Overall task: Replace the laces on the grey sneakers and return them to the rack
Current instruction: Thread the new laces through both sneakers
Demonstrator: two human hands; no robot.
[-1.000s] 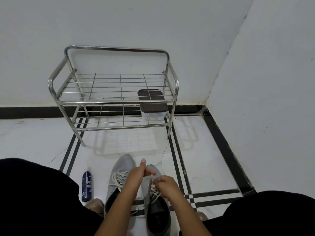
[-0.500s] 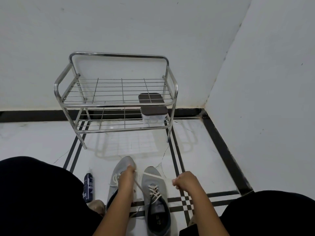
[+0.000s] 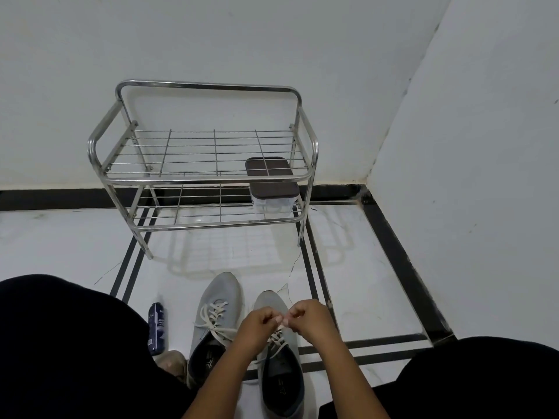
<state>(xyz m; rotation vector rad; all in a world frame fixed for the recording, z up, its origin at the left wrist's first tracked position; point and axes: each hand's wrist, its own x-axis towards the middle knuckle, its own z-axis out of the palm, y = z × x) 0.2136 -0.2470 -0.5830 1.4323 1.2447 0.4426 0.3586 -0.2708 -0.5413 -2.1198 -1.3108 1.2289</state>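
Two grey sneakers stand side by side on the floor between my knees, toes toward the rack. The left sneaker (image 3: 216, 300) has its cream lace threaded and lying loose. Over the right sneaker (image 3: 282, 370) my left hand (image 3: 257, 326) and my right hand (image 3: 310, 320) meet, each pinching an end of its cream lace (image 3: 276, 340) with curled fingers. The lace ends themselves are mostly hidden inside my fingers. The steel two-shelf rack (image 3: 208, 176) stands against the wall ahead.
A clear box with a dark lid (image 3: 273, 196) sits on the rack's lower shelf at the right. A dark blue spray can (image 3: 156, 328) lies on the floor left of the sneakers. My dark-clad knees fill both lower corners. A wall closes the right side.
Half a second ago my hands were spread apart, pulling the lace ends outward to both sides. Now they have come back together above the right sneaker.
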